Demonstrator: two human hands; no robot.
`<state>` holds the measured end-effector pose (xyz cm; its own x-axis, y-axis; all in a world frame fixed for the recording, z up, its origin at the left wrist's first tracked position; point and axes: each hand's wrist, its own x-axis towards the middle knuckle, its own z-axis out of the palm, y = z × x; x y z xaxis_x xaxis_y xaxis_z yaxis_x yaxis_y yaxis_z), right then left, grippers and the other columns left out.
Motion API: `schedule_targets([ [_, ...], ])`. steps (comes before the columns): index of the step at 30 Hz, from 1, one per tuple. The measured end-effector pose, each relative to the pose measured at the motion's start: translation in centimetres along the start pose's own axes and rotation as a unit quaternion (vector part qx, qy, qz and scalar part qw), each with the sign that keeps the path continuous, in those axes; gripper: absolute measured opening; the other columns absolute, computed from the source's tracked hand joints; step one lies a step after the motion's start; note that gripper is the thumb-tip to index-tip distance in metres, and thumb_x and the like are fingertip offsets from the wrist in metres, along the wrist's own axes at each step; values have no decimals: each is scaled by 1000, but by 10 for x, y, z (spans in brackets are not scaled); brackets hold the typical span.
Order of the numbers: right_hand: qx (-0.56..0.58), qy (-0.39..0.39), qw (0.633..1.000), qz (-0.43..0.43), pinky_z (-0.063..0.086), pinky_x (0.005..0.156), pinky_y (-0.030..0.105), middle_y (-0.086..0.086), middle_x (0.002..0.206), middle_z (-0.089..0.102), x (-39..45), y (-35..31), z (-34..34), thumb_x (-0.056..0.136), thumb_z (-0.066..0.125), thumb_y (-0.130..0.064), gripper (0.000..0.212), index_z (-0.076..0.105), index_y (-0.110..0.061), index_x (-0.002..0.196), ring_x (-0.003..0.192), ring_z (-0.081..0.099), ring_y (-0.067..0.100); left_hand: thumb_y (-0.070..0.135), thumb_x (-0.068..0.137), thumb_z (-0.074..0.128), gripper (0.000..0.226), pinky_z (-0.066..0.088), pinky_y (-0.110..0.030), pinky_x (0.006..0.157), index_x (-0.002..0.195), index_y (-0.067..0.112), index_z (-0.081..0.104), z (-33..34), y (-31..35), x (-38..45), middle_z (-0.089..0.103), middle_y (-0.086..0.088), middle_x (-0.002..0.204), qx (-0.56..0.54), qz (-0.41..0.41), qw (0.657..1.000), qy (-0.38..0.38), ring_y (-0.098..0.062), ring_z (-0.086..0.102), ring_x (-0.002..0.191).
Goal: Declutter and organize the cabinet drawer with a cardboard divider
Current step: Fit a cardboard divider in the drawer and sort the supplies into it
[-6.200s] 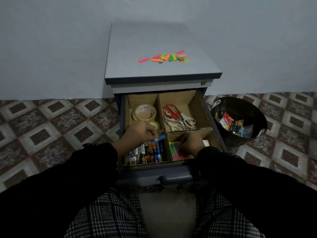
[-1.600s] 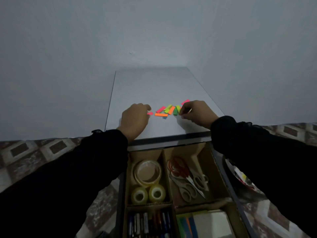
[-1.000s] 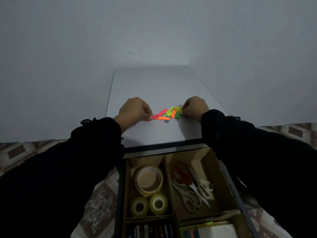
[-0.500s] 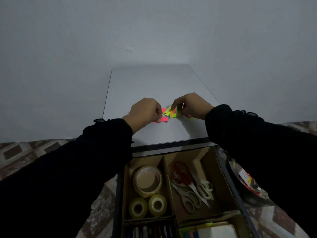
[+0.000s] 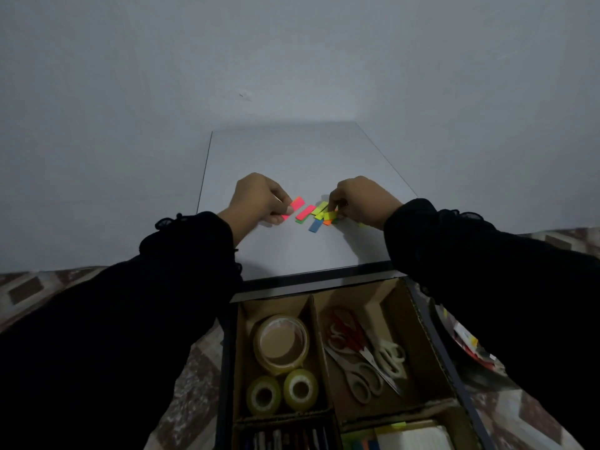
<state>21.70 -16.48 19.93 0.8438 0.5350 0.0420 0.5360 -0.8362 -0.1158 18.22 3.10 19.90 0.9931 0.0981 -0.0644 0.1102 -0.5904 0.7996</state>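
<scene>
**Hands gather paper tabs above open drawer**

On the cabinet top (image 5: 292,164), the left hand (image 5: 258,198) pinches a pink tab (image 5: 296,203); the right hand (image 5: 363,199) pinches a yellow tab (image 5: 330,215). More tabs (image 5: 316,219) lie between them. Below the wrists, the drawer's cardboard divider (image 5: 316,345) separates tape rolls (image 5: 281,344) from scissors (image 5: 360,352).

Under the hands (image 5: 259,198), the cabinet's grey surface (image 5: 292,157) looks smooth and matt. The small flags (image 5: 319,211) between them are bright, thin paper. Below, the divider (image 5: 316,336) is matt brown cardboard; the tape rolls (image 5: 281,344) shine glossy and clear.
</scene>
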Motion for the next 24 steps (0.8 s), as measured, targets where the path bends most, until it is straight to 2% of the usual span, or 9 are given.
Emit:
schedule_targets([
  [4, 3, 22, 1000, 5, 37, 75, 28, 11, 110, 58, 1, 3, 4, 84, 61, -8, 19, 70, -9, 101, 101, 55, 28, 3, 72, 78, 12, 54, -26, 57, 70, 10, 68, -1, -2, -4, 67, -22, 73, 0, -13, 1000, -5, -19, 62, 52],
  [8, 33, 43, 999, 3, 38, 79, 27, 12, 107, 65, 3, 7, -2, 86, 57, -7, 20, 71, -8, 101, 100, 57, 27, 6, 73, 77, 8, 48, -26, 56, 74, 10, 70, -1, -5, -7, 70, -25, 81, 12, -5, 1000, -6, -22, 64, 57],
  [11, 56, 25, 998, -7, 33, 60, 16, 11, 97, 70, 0, 11, -11, 83, 61, -2, 16, 72, -6, 94, 94, 61, 24, 4, 73, 77, 9, 53, -29, 61, 74, 9, 70, 0, -4, -8, 69, -27, 82, 9, 3, 1000, -11, -24, 63, 59],
  [13, 46, -3, 999, -20, 32, 57, 14, 9, 92, 70, -2, 12, -14, 81, 59, 2, 19, 72, -7, 92, 90, 62, 24, 5, 74, 77, 10, 54, -30, 62, 72, 12, 69, 1, -5, -8, 70, -26, 82, 14, 7, 1000, -16, -23, 63, 60],
  [15, 36, -22, 999, -28, 33, 56, 16, 8, 93, 68, -5, 9, -13, 82, 57, 2, 27, 71, -11, 102, 84, 60, 23, 5, 74, 76, 11, 54, -26, 59, 72, 13, 69, 2, -7, -9, 70, -24, 81, 15, 10, 1000, -23, -20, 63, 58],
  [17, 32, -29, 999, -32, 32, 58, 19, 7, 94, 66, -7, 5, -12, 86, 57, -2, 31, 69, -15, 111, 78, 56, 20, 4, 74, 76, 10, 53, -22, 55, 73, 12, 70, 3, -9, -10, 70, -23, 80, 15, 15, 999, -30, -17, 63, 55],
  [21, 10, -32, 999, -37, 36, 77, 23, 10, 107, 65, -6, -1, -5, 89, 60, -21, 28, 67, -12, 114, 98, 58, 25, 4, 75, 75, 8, 53, -20, 54, 76, 10, 70, 3, -13, -11, 70, -19, 77, 22, 16, 999, -31, -13, 63, 52],
  [24, -5, -19, 1000, -22, 39, 81, 30, 14, 109, 62, -5, -1, 4, 90, 57, -18, 24, 65, -7, 109, 101, 56, 28, 4, 75, 75, 9, 52, -18, 51, 75, 11, 70, 2, -14, -10, 69, -16, 74, 18, 16, 999, -27, -7, 61, 46],
])
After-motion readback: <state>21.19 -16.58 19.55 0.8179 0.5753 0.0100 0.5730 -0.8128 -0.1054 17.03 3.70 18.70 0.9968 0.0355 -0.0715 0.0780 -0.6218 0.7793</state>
